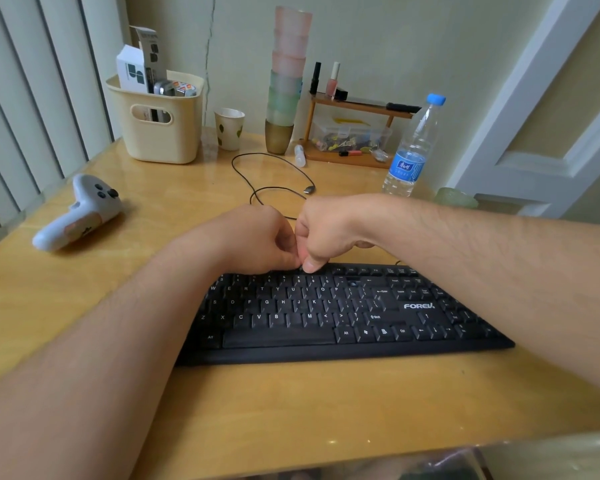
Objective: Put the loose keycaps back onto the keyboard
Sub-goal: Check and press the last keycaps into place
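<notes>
A black keyboard (326, 317) lies on the wooden table (291, 403), angled slightly. Both my hands meet over its top row, near the middle. My left hand (257, 239) is curled with its fingertips down at the function-key row. My right hand (326, 233) is a loose fist, its thumb pressing down on the same spot; a small dark keycap (302, 269) seems to sit under the thumb and fingertips. My left forearm hides the keyboard's left end. Whether either hand holds other keycaps is hidden.
The keyboard's black cable (274, 174) loops behind my hands. A white game controller (80, 211) lies at the left. At the back stand a cream basket (160, 123), a paper cup (230, 128), stacked cups (286, 81), a small wooden shelf (354, 133) and a water bottle (413, 150).
</notes>
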A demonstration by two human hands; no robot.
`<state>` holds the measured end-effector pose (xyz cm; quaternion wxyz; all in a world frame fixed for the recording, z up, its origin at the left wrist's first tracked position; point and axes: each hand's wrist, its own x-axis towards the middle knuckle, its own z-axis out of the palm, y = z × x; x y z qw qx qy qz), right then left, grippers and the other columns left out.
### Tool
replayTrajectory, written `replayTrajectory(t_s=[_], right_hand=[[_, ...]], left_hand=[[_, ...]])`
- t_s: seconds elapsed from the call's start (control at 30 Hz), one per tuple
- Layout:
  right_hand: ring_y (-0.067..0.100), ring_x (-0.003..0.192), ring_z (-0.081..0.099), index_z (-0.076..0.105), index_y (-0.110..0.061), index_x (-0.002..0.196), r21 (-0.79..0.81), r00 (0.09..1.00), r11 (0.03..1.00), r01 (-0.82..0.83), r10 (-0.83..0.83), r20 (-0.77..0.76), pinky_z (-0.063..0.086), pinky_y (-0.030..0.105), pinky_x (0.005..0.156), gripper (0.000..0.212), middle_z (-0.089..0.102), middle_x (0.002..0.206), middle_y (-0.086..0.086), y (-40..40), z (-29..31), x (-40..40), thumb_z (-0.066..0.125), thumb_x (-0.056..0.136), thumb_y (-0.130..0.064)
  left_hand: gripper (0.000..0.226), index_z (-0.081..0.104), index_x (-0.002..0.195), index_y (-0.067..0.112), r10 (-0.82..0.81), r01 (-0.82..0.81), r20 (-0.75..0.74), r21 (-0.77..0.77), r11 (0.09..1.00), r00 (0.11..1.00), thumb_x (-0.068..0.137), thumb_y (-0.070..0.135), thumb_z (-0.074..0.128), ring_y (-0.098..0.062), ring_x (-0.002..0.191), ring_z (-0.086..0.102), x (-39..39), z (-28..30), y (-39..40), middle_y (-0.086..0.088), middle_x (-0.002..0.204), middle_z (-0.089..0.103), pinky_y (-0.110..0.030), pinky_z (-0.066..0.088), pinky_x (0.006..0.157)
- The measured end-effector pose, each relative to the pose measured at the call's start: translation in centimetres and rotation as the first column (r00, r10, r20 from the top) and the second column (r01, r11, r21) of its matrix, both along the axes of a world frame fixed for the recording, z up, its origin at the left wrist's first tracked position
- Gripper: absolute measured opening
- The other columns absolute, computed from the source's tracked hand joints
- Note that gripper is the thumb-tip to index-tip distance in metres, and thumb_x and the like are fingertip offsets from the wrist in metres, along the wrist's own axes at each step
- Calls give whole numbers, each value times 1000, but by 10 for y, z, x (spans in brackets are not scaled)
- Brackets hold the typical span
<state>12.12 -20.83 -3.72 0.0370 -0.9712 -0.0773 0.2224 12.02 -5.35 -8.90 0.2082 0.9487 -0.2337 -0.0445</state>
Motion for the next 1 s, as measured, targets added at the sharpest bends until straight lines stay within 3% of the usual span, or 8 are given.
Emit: replayTrajectory(t_s=[0.13,0.27,0.43,0.57,0.67,0.83,0.93,1.0], right_hand=[[20,82,58,75,-19,86,58,1000,998,12,-11,-16,49,26,64,10,75,102,7,-3,-1,-1,85,84,-19],[13,87,65,77,-21,86,116,1000,993,1,-3,11,48,27,65,11,74,92,-2,-11,-4,-4,87,82,-21],[25,86,66,76,-25,81,120,1000,993,1,-4,24,58,42,83,10,75,94,3,-14,-10,-4,86,83,-25],[20,89,64,78,-25,83,213,998,975,60,-61,-4,56,36,91,8,76,99,4,-19,-5,-1,81,88,-20],[14,94,67,78,-25,87,266,997,961,78,-80,0,53,30,81,10,75,94,-1,-26,0,-1,79,90,-16],[24,104,70,80,-27,77,188,995,977,98,-98,-12,50,58,106,10,74,98,0,-20,-11,-3,85,83,-22],[24,86,60,78,-25,78,172,996,981,84,-85,1,54,53,100,9,74,95,0,-14,-11,-5,86,82,-22],[24,81,59,78,-24,80,163,998,985,54,-59,22,57,38,79,8,73,93,2,-12,-9,-6,86,83,-22]], left_hand=[[16,76,97,34,-5,5,-19,-12,1000,1000,87,47,77,-5,88,64,0,0,0,16,92,71,-27,48,76],[13,77,94,34,-10,10,-14,-21,1000,1000,86,44,79,-3,86,64,0,1,-2,15,90,72,-23,46,70],[8,78,94,34,-18,17,-15,-29,999,1000,89,40,77,-3,85,63,0,0,-1,16,90,71,-19,43,67],[11,78,101,33,20,-23,-24,-93,995,1000,96,35,69,-7,92,62,1,3,4,18,90,68,-23,44,76],[13,79,103,33,47,-49,-23,-114,992,999,97,35,68,-8,96,62,3,3,8,18,93,67,-25,44,78],[11,78,103,35,38,-41,-38,-75,996,999,97,37,68,-9,98,63,4,1,6,16,96,69,-29,48,85],[11,76,101,35,28,-29,-25,-45,999,999,95,40,69,-9,94,62,3,0,4,17,94,68,-29,47,81],[9,75,99,36,17,-18,-30,-37,999,999,94,41,70,-7,92,62,1,0,3,18,93,68,-28,46,78]])
